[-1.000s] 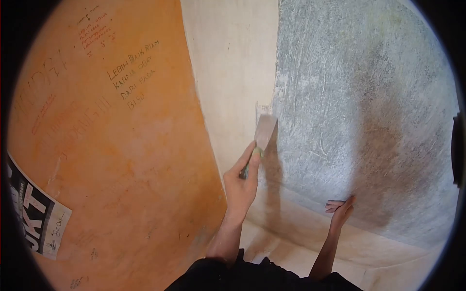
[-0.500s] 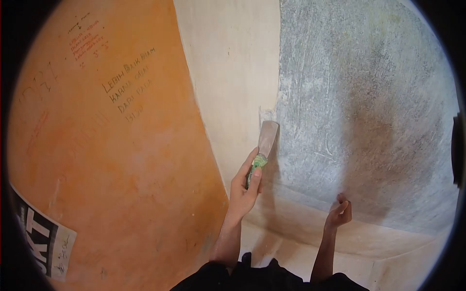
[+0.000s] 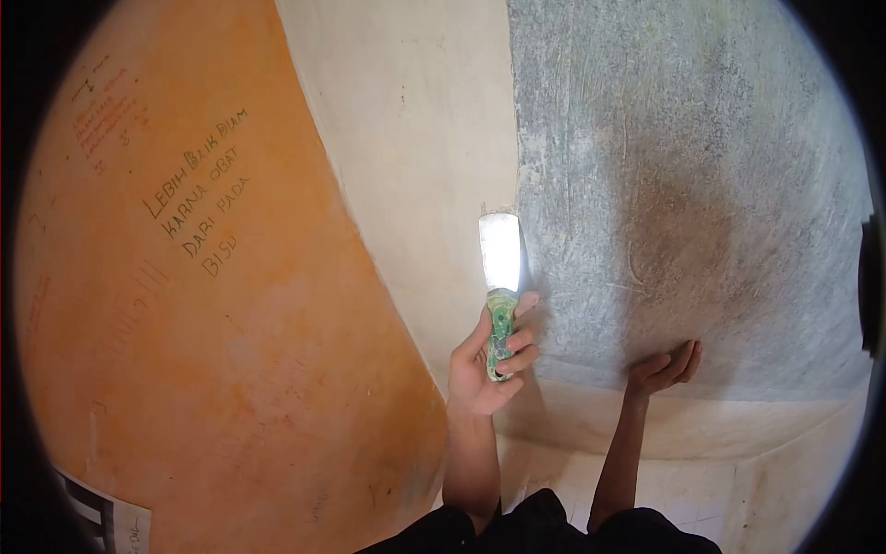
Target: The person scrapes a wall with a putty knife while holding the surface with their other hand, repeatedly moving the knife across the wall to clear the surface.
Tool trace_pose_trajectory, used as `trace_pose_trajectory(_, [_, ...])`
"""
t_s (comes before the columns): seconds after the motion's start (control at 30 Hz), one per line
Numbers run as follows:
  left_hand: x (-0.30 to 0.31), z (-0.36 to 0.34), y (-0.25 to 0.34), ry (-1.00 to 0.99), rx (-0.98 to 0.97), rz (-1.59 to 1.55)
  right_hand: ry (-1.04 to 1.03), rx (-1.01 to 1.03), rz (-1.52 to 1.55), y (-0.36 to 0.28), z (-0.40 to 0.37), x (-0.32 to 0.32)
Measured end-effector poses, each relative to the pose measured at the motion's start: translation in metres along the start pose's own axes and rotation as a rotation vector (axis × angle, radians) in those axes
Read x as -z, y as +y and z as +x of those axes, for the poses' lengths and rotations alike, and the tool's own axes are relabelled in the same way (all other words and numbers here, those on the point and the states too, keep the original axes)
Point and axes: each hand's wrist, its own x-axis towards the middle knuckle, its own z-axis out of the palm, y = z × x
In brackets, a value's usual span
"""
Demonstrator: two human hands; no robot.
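Note:
My left hand (image 3: 484, 365) is wrapped round the green, paint-spotted handle of a putty knife (image 3: 501, 254). Its blade points up and shines brightly, with the tip over the cream wall strip (image 3: 406, 102) close to the edge of the grey patch. Small scrape marks show at the blade's tip. To the right, my right hand (image 3: 663, 369) holds nothing; its fingers are stretched out, right by the lower part of the rough grey wall patch (image 3: 591, 212).
On the left is an orange wall (image 3: 249, 342) with handwriting on it. A black and white poster (image 3: 115, 517) shows at the lower left. Below the grey patch runs a cream band (image 3: 664, 429), with pale floor (image 3: 683, 489) under it.
My left hand has turned the putty knife more upright, its blade now catching the light, with the fingers showing round the handle. My right hand has gone from curled to stretched out.

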Motion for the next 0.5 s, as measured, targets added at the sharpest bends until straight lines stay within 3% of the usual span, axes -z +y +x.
trace_pose_trajectory(0.07, [0.015,0.001,0.004,-0.098,0.077,-0.060,-0.013,-0.012,-0.020,0.001,-0.002,0.002])
trace_pose_trajectory(0.13, [0.025,0.003,0.008,-0.321,0.175,-0.135,-0.020,-0.016,-0.032,0.004,-0.003,0.002])
trace_pose_trajectory(0.5, [0.004,-0.013,0.016,-0.120,0.162,-0.103,0.000,-0.019,-0.062,0.002,-0.004,0.000])
